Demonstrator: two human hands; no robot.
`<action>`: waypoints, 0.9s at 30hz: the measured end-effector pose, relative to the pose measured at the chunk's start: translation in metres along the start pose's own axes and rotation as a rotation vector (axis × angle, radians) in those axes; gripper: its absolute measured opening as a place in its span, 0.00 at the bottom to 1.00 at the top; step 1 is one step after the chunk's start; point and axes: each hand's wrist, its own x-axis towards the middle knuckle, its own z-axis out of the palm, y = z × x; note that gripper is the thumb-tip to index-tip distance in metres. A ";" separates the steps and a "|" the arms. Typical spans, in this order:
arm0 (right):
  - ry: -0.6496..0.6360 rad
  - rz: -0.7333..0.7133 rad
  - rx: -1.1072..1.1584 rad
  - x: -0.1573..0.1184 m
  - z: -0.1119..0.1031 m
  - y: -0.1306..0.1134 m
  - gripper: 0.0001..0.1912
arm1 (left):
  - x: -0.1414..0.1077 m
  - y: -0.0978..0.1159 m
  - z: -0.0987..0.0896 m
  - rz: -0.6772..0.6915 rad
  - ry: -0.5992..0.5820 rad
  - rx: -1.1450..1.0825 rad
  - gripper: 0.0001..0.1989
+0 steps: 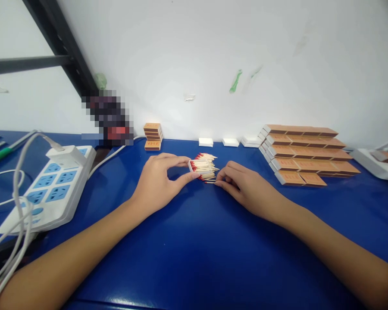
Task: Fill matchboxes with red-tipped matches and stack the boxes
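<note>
Between the thumb and fingers of my left hand (160, 176) is a white matchbox tray (190, 166), gripped at its left end. Red-headed matches (205, 165) fill it, their heads toward the left. More loose matches (208, 156) lie in a pile behind and around the tray. My right hand (236, 181) is closed in a pinch just right of the pile. Its thumb and finger hold the pale end of a single match (210, 182), whose dark red head points left.
Matchboxes (307, 153) stand stacked at the right, with a smaller matchbox stack (153, 135) at back left. Several white trays (206, 141) line the wall. A power strip (51, 185) with white cables (17, 189) occupies the left side of the blue table (194, 258).
</note>
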 end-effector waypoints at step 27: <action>0.046 0.160 0.370 0.005 -0.015 -0.012 0.15 | 0.000 -0.005 0.001 0.046 -0.090 0.044 0.14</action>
